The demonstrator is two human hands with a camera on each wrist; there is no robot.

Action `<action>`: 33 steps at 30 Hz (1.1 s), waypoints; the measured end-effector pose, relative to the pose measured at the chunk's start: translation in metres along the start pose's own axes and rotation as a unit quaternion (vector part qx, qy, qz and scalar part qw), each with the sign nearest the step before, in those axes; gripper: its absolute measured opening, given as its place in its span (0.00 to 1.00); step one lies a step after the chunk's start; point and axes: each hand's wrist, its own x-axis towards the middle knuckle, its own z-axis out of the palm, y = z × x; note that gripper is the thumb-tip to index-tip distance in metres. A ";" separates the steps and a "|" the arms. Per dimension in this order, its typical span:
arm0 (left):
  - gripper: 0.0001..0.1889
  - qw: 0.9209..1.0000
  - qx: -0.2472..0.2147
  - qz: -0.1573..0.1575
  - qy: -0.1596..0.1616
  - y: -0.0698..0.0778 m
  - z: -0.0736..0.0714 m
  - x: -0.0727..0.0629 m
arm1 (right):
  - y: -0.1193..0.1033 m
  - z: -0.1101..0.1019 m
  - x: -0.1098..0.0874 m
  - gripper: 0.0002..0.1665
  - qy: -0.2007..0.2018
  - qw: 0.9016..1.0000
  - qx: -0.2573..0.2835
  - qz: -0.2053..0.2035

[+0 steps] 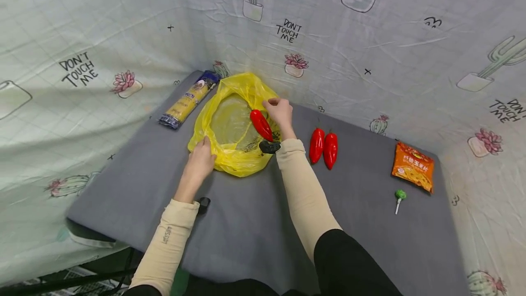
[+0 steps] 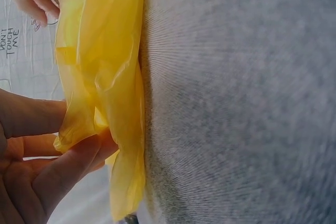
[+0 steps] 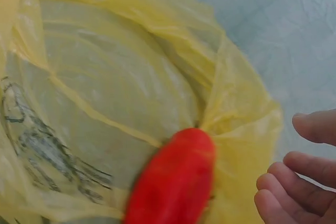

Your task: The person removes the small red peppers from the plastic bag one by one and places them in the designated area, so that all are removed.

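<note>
A yellow plastic bag (image 1: 246,85) is spread open in a round shape on the grey table, its middle see-through. My left hand (image 1: 200,161) pinches its near left rim between thumb and fingers, as the left wrist view shows up close. Over the far right rim hovers my right hand (image 1: 281,113). In the right wrist view its thumb and loosely bent fingers (image 3: 310,166) stand apart with nothing between them, beside the bag's edge. One red pepper (image 1: 261,124) lies inside the bag along its right side, close to that hand. Dark print shows on the bag (image 3: 47,150).
Two red peppers (image 1: 323,146) lie side by side right of the bag. A long yellow and blue packet (image 1: 190,99) rests at the back left. Farther right are an orange snack bag (image 1: 412,166) and a green lollipop (image 1: 400,194). Patterned cloth (image 1: 328,49) hangs behind the table.
</note>
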 end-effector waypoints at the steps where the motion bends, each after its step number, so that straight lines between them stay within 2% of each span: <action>1: 0.36 1.000 0.000 0.000 -0.001 0.000 0.000 0.000 | 0.002 0.003 0.000 0.25 -0.001 1.000 0.006 0.005; 14: 0.37 1.000 0.009 -0.003 -0.016 0.004 0.003 -0.001 | 0.033 0.029 0.004 0.26 -0.003 0.995 0.079 0.064; 23: 0.36 1.000 0.021 -0.003 -0.006 0.001 0.005 -0.001 | 0.040 0.042 0.001 0.31 -0.023 0.983 0.144 0.109; 27: 0.36 1.000 0.020 -0.006 -0.005 0.000 0.005 -0.001 | 0.041 0.047 -0.001 0.34 -0.020 0.982 0.158 0.104; 33: 0.36 1.000 0.014 -0.005 0.002 0.001 0.002 -0.001 | 0.041 0.052 -0.002 0.34 -0.007 0.989 0.129 0.076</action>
